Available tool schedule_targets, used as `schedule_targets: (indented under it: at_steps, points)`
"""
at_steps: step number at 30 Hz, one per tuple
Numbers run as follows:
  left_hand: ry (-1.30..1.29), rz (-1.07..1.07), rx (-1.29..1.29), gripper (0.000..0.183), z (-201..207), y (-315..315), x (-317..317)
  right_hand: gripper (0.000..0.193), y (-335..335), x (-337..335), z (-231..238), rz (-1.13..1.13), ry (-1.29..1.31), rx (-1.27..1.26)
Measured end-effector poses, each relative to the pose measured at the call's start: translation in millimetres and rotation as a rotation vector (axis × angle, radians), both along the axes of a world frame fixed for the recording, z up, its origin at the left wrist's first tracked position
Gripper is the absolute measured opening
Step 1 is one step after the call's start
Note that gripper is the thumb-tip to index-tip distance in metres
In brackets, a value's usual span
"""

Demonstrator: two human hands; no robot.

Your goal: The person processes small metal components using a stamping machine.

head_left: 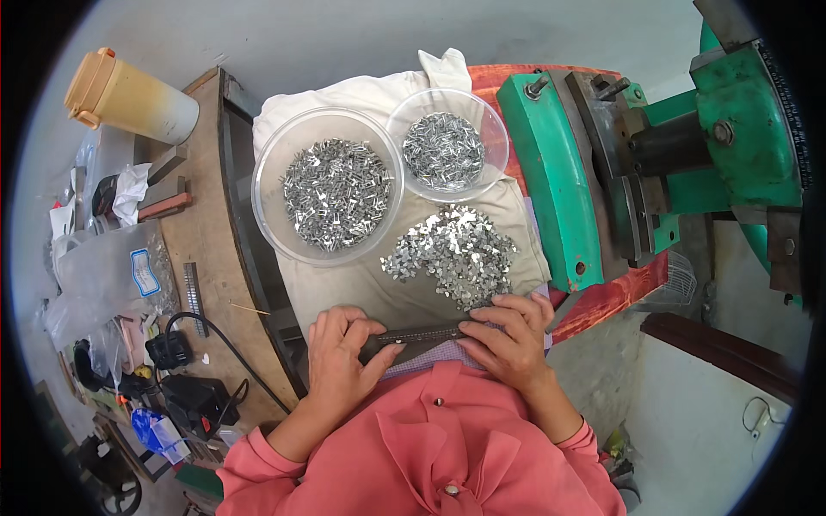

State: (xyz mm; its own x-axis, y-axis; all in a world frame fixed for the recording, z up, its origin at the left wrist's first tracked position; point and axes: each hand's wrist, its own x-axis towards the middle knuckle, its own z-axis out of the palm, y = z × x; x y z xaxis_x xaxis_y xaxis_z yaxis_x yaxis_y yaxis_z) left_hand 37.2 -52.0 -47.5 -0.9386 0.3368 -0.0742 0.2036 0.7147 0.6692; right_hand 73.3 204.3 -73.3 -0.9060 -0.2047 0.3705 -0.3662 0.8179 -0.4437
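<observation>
A narrow dark metal bar (420, 334) with a row of small slots or pieces along it lies crosswise close to my body. At its left end, my left hand (342, 354) grips it between the thumb and bent fingers. My right hand (509, 337) pinches the other end, its knuckles beside the lower edge of a loose heap of small flat shiny metal pieces (456, 254). The heap rests on a grey-beige cloth (366, 292). Whether a tiny piece sits under the right fingertips is hidden.
Two clear round tubs, a larger one (263, 202) and a smaller one (500, 129), hold small metal parts beyond the heap. A green press machine (551, 181) stands at the right. On the left, a wooden bench (202, 198) carries a yellow jug (138, 95), cables and bags.
</observation>
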Motion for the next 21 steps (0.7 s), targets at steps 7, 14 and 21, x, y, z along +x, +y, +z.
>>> schedule_targets:
  at_steps: [7, 14, 21]
  points:
    - [0.024, -0.033, 0.005, 0.035, -3, -7, -1, 0.029, 1, -1, 2, 0.014, -0.016, -0.001]
    - [0.094, -0.073, 0.012, 0.031, -4, -10, 2, 0.029, 4, -10, 21, 0.069, -0.102, 0.075]
    - [0.09, -0.11, 0.043, 0.033, -1, -13, 5, 0.026, 9, -41, 53, 0.122, -0.185, -0.007]
